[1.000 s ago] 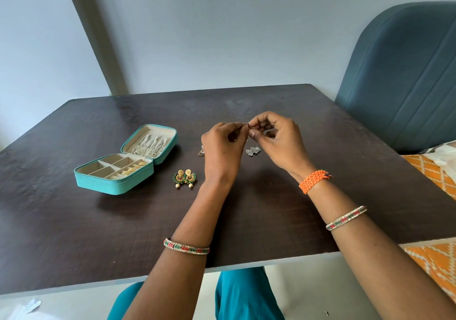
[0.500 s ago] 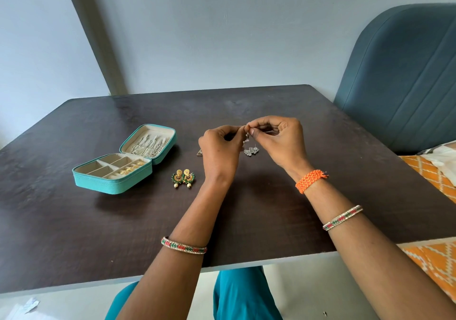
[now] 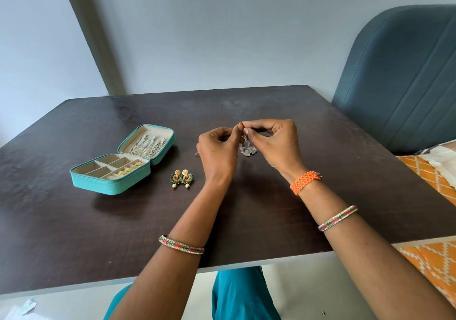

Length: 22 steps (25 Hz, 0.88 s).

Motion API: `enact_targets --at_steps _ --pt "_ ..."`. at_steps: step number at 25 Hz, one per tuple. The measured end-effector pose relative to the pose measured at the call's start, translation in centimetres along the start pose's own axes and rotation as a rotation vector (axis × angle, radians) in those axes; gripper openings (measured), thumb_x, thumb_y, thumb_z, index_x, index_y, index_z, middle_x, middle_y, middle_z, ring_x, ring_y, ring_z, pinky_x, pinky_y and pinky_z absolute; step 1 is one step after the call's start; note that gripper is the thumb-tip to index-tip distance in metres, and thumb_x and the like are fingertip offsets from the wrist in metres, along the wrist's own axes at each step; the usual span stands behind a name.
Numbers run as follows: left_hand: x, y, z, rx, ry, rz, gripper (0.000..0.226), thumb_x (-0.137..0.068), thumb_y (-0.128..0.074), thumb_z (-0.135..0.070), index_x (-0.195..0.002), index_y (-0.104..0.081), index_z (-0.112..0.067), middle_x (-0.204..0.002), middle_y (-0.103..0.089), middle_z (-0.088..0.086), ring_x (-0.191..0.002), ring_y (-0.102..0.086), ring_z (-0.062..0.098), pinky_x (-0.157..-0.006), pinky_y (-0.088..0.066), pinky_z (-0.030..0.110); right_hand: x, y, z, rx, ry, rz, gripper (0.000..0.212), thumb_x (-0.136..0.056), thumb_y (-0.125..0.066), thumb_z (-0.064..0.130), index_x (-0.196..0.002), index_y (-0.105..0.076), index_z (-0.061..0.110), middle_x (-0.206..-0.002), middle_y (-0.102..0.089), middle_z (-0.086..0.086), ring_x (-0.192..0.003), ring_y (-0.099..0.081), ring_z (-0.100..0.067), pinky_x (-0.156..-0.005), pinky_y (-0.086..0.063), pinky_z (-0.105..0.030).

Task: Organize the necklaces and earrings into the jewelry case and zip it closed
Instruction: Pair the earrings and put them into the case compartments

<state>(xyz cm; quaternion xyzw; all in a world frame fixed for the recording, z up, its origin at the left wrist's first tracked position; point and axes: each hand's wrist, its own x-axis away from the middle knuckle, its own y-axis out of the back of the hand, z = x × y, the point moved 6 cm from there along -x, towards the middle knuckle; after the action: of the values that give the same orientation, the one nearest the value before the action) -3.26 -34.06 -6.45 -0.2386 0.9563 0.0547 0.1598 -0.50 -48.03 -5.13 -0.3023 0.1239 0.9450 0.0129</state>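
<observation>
A teal jewelry case [image 3: 108, 183] lies open at the left of the dark table [image 3: 74, 233]. Silver necklaces [image 3: 148, 144] hang in its lid, and gold earrings [image 3: 129, 169] sit in one compartment. A pair of green and gold earrings [image 3: 182, 178] lies on the table just right of the case. My left hand [image 3: 217, 151] and my right hand [image 3: 274, 144] meet fingertip to fingertip above the table's middle, both pinching the top of a pair of silver earrings [image 3: 248, 149] that dangle below. A small piece [image 3: 197, 153] peeks out behind my left hand.
A blue-grey padded chair [image 3: 399, 77] stands at the right behind the table. Orange patterned cloth [image 3: 429, 265] lies along the right edge. A grey wall rises beyond the table's far edge. Teal-clad legs show under the near edge.
Both hands have lifted slightly, raising the silver earrings off the table so that they hang from the fingertips. The case and the green earrings stay put.
</observation>
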Motion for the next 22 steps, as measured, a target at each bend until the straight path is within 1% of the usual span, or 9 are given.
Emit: enact_targets --at_steps 2,4,6,8,10,12,15,19,22 --pt "0.1 -0.3 -0.1 0.034 -0.014 0.041 0.030 -0.091 -0.060 -0.028 -0.065 -0.070 -0.017 -0.060 -0.068 -0.005 -0.039 -0.048 0.002 -0.048 -0.042 0.022 -0.1 0.3 -0.2 -0.056 -0.030 -0.026 0.012 -0.078 -0.074 0.008 -0.091 -0.075 0.010 -0.086 -0.074 -0.002 -0.083 -0.071 -0.012 -0.077 -0.058 -0.032" --pt "-0.1 -0.3 0.2 0.061 -0.013 0.046 0.033 -0.094 -0.055 -0.032 -0.069 -0.071 -0.017 -0.061 -0.069 -0.003 -0.046 -0.053 0.007 -0.052 -0.045 0.027 -0.3 0.3 -0.4 -0.145 -0.095 -0.013 0.011 -0.078 -0.073 0.004 -0.086 -0.075 0.011 -0.082 -0.074 -0.002 -0.079 -0.071 -0.014 -0.075 -0.058 -0.031" --pt "-0.6 -0.2 0.5 0.079 -0.027 0.053 0.027 -0.096 -0.052 -0.029 -0.085 -0.073 -0.015 -0.069 -0.069 -0.002 -0.058 -0.058 0.011 -0.060 -0.050 0.034 -0.4 0.1 -0.6 -0.330 -0.190 0.025 0.012 -0.080 -0.068 -0.003 -0.082 -0.073 0.008 -0.076 -0.074 -0.001 -0.074 -0.071 -0.014 -0.071 -0.058 -0.029" --pt "-0.8 -0.5 0.1 0.116 -0.080 0.147 0.020 -0.097 -0.049 -0.022 -0.105 -0.067 -0.019 -0.085 -0.069 -0.001 -0.072 -0.060 0.009 -0.069 -0.052 0.031 -0.5 -0.1 -0.6 -0.534 -0.284 0.070 0.016 -0.082 -0.062 -0.009 -0.078 -0.071 0.004 -0.072 -0.073 -0.002 -0.068 -0.069 -0.014 -0.066 -0.057 -0.025" --pt "-0.7 -1.3 -0.6 0.182 -0.137 0.304 0.020 -0.098 -0.049 -0.017 -0.112 -0.063 -0.018 -0.092 -0.068 -0.001 -0.084 -0.061 0.007 -0.076 -0.052 0.026 -0.6 0.1 -0.6 -0.677 -0.356 0.094 0.022 -0.084 -0.056 -0.011 -0.075 -0.070 0.004 -0.070 -0.071 -0.004 -0.060 -0.066 -0.014 -0.061 -0.055 -0.022" --pt "-0.4 -2.0 -0.8 0.259 -0.132 0.390 0.017 -0.096 -0.052 -0.012 -0.106 -0.066 -0.014 -0.086 -0.069 -0.004 -0.082 -0.062 0.006 -0.075 -0.053 0.023 -0.7 0.3 -0.7 -0.760 -0.412 0.109 0.023 -0.086 -0.052 -0.009 -0.076 -0.067 0.004 -0.069 -0.070 -0.005 -0.057 -0.063 -0.012 -0.057 -0.054 -0.019" --pt "-0.3 -2.3 -0.4 0.357 -0.053 0.383 0.010 -0.091 -0.059 -0.008 -0.094 -0.066 -0.013 -0.075 -0.068 -0.008 -0.069 -0.060 0.002 -0.067 -0.051 0.019 -0.5 0.0 -0.8 -0.802 -0.470 0.161 0.022 -0.089 -0.049 -0.008 -0.080 -0.064 0.004 -0.068 -0.069 -0.003 -0.060 -0.062 -0.009 -0.055 -0.052 -0.017" --pt "-0.5 -2.1 0.6 0.459 0.085 0.346 0.002 -0.086 -0.064 -0.007 -0.085 -0.064 -0.009 -0.077 -0.065 0.004 -0.066 -0.059 0.009 -0.062 -0.049 0.022 -0.3 -0.6 -1.2 -0.759 -0.490 0.211 0.020 -0.090 -0.048 -0.008 -0.086 -0.064 0.004 -0.067 -0.068 -0.001 -0.060 -0.061 -0.007 -0.057 -0.052 -0.017" --pt "-0.6 -1.9 1.2 0.459 0.138 0.311 0.005 -0.084 -0.066 -0.007 -0.082 -0.064 -0.010 -0.076 -0.063 0.006 -0.067 -0.056 0.013 -0.063 -0.047 0.024 -0.4 -0.6 -1.5 -0.719 -0.481 0.216 0.017 -0.090 -0.050 -0.006 -0.092 -0.065 0.001 -0.074 -0.070 -0.004 -0.065 -0.063 -0.009 -0.064 -0.055 -0.019"
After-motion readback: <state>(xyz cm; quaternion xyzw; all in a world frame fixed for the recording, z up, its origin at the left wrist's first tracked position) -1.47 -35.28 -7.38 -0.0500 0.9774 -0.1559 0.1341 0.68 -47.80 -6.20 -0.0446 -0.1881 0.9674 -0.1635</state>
